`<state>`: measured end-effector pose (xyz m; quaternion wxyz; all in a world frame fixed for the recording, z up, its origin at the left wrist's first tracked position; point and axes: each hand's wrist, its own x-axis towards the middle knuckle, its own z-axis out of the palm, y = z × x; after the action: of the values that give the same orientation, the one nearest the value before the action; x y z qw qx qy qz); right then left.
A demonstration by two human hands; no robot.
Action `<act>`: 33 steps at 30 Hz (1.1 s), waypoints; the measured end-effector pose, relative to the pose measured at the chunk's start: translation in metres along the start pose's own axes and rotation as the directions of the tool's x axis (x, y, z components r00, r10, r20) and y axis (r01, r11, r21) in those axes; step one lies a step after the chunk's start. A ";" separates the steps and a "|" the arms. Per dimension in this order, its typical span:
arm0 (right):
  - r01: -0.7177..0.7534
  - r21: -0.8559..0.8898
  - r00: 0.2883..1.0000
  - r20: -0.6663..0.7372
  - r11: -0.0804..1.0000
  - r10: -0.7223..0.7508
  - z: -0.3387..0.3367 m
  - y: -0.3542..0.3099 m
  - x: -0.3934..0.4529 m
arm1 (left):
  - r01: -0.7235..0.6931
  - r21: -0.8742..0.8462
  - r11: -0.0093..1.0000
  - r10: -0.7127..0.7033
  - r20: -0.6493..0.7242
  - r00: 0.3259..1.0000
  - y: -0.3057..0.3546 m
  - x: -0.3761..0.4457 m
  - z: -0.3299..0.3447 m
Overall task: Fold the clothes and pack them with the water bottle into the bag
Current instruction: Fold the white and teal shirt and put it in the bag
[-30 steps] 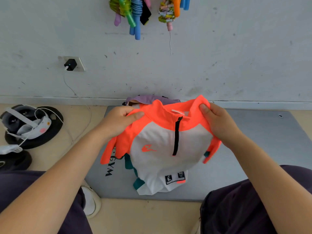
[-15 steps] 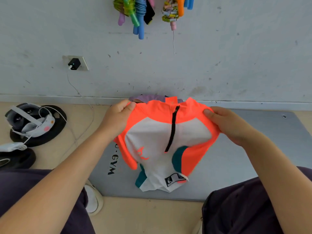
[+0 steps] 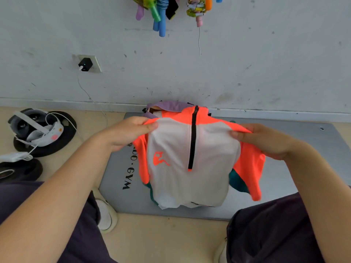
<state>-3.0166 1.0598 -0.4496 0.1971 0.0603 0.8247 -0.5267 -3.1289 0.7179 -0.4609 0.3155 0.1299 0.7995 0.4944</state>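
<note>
An orange and white zip-neck shirt with teal trim hangs in the air over a grey gym mat. My left hand pinches its left shoulder and my right hand pinches its right shoulder. The collar tips away from me toward the wall, and the hem droops close to the mat. A purple bag peeks out behind the shirt at the foot of the wall, mostly hidden. No water bottle is in view.
A VR headset with a white cable lies on a black weight plate at the left, a second plate below it. A charger sits in the wall socket. Coloured ropes hang above. My knees flank the mat.
The shirt has been tipped forward, collar moving away toward the wall, so more of the white front faces up. Both hands shifted down the shoulders and kept their hold.
</note>
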 end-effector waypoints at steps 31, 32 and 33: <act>-0.108 -0.441 0.968 0.156 0.891 0.194 0.008 -0.007 -0.009 | 0.088 0.540 0.837 -0.164 0.093 0.982 0.007 -0.007 -0.002; -0.103 -0.419 0.984 0.087 0.902 0.152 0.008 -0.005 -0.007 | 0.090 0.515 0.853 -0.128 0.039 0.991 0.005 -0.006 -0.003; -0.094 -0.379 0.995 -0.001 0.921 0.101 0.008 -0.004 -0.004 | 0.075 0.480 0.874 -0.077 -0.016 0.997 0.004 -0.004 -0.004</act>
<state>-3.0118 1.0516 -0.4477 0.2383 0.0572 0.9049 -0.3480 -3.1290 0.7149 -0.4551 0.2940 0.1734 0.9009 0.2679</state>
